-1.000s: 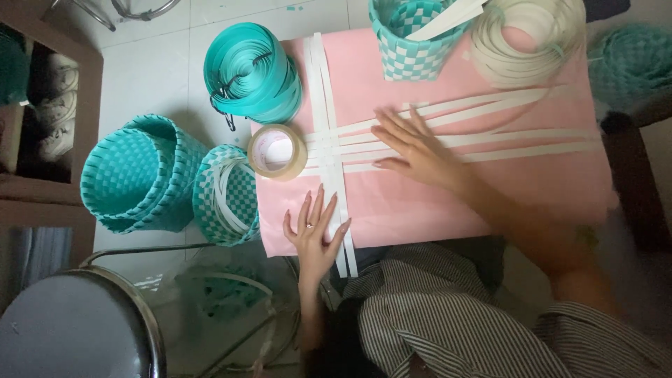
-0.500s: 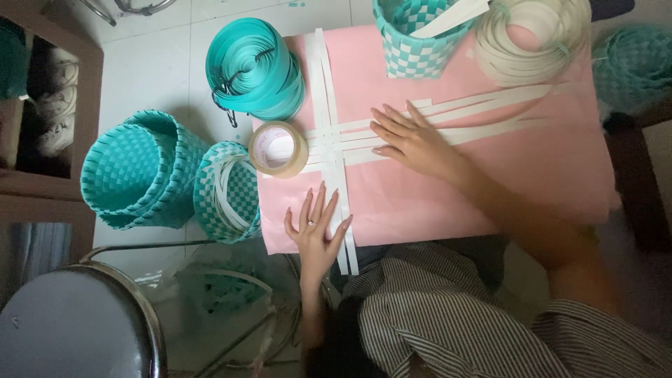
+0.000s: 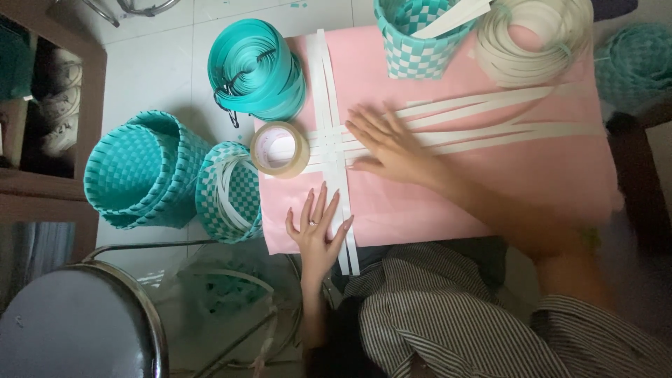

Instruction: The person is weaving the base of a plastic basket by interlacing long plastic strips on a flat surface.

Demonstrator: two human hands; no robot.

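On a pink board (image 3: 490,182), white strips (image 3: 329,133) cross in a loose weave. The left hand (image 3: 318,227) lies flat, fingers spread, on the near ends of the upright strips. The right hand (image 3: 388,143) presses flat on the crossing. A roll of tape (image 3: 280,149) sits just beside the weave, near a teal coil (image 3: 257,68) and teal baskets (image 3: 143,168).

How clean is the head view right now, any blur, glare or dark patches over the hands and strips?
Head view: soft, even daylight, no hard glare on the pink board; the white strips and left hand are sharp; the right hand is slightly soft, its forearm smeared by motion; the lower-left corner around the metal stool is dim.
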